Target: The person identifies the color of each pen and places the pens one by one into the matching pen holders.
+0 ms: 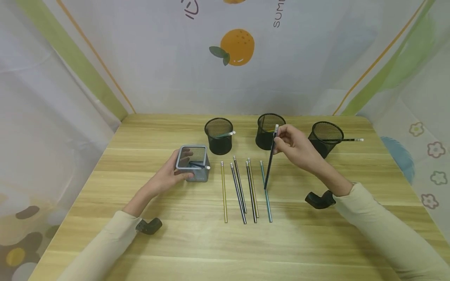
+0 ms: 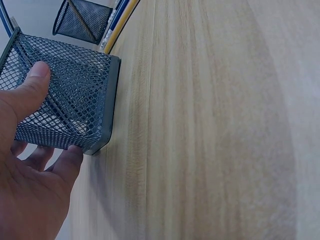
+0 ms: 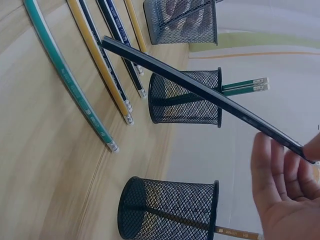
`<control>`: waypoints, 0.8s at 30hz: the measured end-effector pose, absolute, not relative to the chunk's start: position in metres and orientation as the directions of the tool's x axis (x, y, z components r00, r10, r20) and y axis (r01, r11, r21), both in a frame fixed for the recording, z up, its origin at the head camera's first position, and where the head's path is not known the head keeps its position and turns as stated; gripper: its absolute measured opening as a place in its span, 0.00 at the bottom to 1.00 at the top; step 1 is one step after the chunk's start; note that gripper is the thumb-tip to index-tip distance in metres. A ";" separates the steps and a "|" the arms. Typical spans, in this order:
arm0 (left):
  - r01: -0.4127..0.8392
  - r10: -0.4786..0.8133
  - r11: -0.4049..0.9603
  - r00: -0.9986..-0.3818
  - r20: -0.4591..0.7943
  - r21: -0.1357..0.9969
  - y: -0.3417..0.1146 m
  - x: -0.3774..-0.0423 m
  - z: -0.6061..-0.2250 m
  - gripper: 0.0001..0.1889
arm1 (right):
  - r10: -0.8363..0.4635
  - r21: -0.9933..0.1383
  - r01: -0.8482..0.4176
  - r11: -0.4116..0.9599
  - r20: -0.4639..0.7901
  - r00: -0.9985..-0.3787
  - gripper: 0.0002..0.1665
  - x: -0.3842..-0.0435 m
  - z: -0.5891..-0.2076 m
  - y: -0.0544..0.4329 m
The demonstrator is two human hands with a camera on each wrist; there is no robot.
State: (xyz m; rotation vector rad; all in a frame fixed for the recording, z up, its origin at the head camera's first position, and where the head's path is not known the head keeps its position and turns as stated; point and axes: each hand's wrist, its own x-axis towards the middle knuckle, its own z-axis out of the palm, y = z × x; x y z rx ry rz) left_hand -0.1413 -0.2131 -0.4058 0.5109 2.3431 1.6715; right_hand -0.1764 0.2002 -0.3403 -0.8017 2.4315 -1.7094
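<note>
Dark pencil (image 1: pixel 269 166): slanted in the air over the tabletop (image 1: pixel 211 249), eraser end up; from the head view its lower tip lines up with a teal pencil (image 1: pixel 268 203).
Right hand (image 1: pixel 297 146): grip clamped on the dark pencil, thumb and fingers pinching it near the eraser.
Left hand (image 1: pixel 168 175): grip clamped round a grey square holder (image 1: pixel 200 175), thumb on the near side.
Square holder: mesh, left of the loose pencils; one pencil leans inside, its eraser past the rim.
Loose pencils: the teal one at the right end, with five more pencils (image 1: pixel 238 194), gold and dark, beside it, erasers pointing away.
Left cup (image 1: pixel 220 147): black round mesh, with green pencils.
Middle cup (image 1: pixel 263 141): matching, just behind the right hand, with a gold-brown pencil.
Right cup (image 1: pixel 321 148): matching, a dark-bodied pencil jutting rightward.
Backdrop: white cloth (image 1: pixel 158 74) with an orange print.
</note>
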 end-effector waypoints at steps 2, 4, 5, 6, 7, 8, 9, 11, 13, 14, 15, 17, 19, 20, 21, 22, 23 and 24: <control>0.154 0.401 0.295 -0.916 0.025 0.943 -0.213 -0.141 -0.406 0.43 | -0.436 -0.898 -0.381 0.219 0.259 -0.862 0.06 -0.176 -0.340 0.199; 0.153 0.400 0.293 -0.916 0.024 0.944 -0.213 -0.142 -0.406 0.43 | -0.425 -0.905 -0.381 0.190 0.274 -0.863 0.07 -0.176 -0.339 0.197; 0.155 0.401 0.293 -0.916 0.026 0.943 -0.213 -0.142 -0.407 0.43 | -0.419 -0.907 -0.383 0.176 0.283 -0.863 0.08 -0.176 -0.339 0.197; 0.156 0.402 0.293 -0.915 0.026 0.943 -0.213 -0.142 -0.407 0.43 | -0.412 -0.907 -0.387 0.164 0.293 -0.862 0.08 -0.176 -0.339 0.196; 0.155 0.403 0.293 -0.915 0.026 0.943 -0.213 -0.141 -0.407 0.43 | -0.406 -0.908 -0.391 0.151 0.304 -0.862 0.08 -0.176 -0.339 0.195; 0.156 0.404 0.293 -0.915 0.026 0.943 -0.213 -0.142 -0.407 0.43 | -0.398 -0.908 -0.394 0.141 0.312 -0.863 0.08 -0.176 -0.339 0.195; 0.156 0.403 0.295 -0.915 0.026 0.943 -0.213 -0.141 -0.406 0.43 | -0.392 -0.907 -0.400 0.132 0.323 -0.861 0.08 -0.175 -0.338 0.194; 0.158 0.403 0.298 -0.915 0.027 0.941 -0.213 -0.141 -0.406 0.43 | -0.380 -0.903 -0.413 0.115 0.345 -0.858 0.08 -0.175 -0.337 0.193; 0.160 0.401 0.299 -0.915 0.028 0.941 -0.214 -0.141 -0.407 0.43 | -0.365 -0.896 -0.432 0.102 0.371 -0.854 0.07 -0.175 -0.337 0.191; 0.162 0.401 0.298 -0.915 0.030 0.941 -0.214 -0.141 -0.407 0.43 | -0.358 -0.891 -0.443 0.096 0.384 -0.851 0.07 -0.175 -0.337 0.191; 0.162 0.401 0.298 -0.916 0.031 0.941 -0.214 -0.141 -0.407 0.42 | -0.349 -0.887 -0.453 0.087 0.399 -0.848 0.07 -0.175 -0.337 0.190; 0.164 0.401 0.296 -0.915 0.034 0.941 -0.214 -0.142 -0.408 0.42 | -0.332 -0.879 -0.473 0.060 0.430 -0.840 0.06 -0.175 -0.337 0.188; 0.164 0.403 0.297 -0.915 0.033 0.941 -0.214 -0.141 -0.408 0.43 | -0.316 -0.871 -0.489 0.034 0.455 -0.832 0.06 -0.175 -0.337 0.186; 0.163 0.403 0.298 -0.915 0.031 0.941 -0.214 -0.141 -0.407 0.43 | -0.309 -0.869 -0.495 0.022 0.465 -0.830 0.06 -0.175 -0.337 0.185; 0.163 0.404 0.299 -0.914 0.030 0.940 -0.214 -0.141 -0.407 0.43 | -0.303 -0.865 -0.501 0.010 0.475 -0.826 0.06 -0.175 -0.337 0.184; 0.162 0.404 0.300 -0.914 0.029 0.940 -0.214 -0.141 -0.407 0.43 | -0.298 -0.862 -0.508 0.003 0.484 -0.823 0.06 -0.175 -0.337 0.182; 0.161 0.405 0.299 -0.914 0.027 0.941 -0.214 -0.141 -0.406 0.43 | -0.293 -0.858 -0.514 -0.003 0.492 -0.820 0.07 -0.175 -0.337 0.181; 0.159 0.406 0.299 -0.914 0.025 0.941 -0.214 -0.141 -0.406 0.43 | -0.288 -0.854 -0.520 -0.006 0.500 -0.817 0.07 -0.175 -0.337 0.180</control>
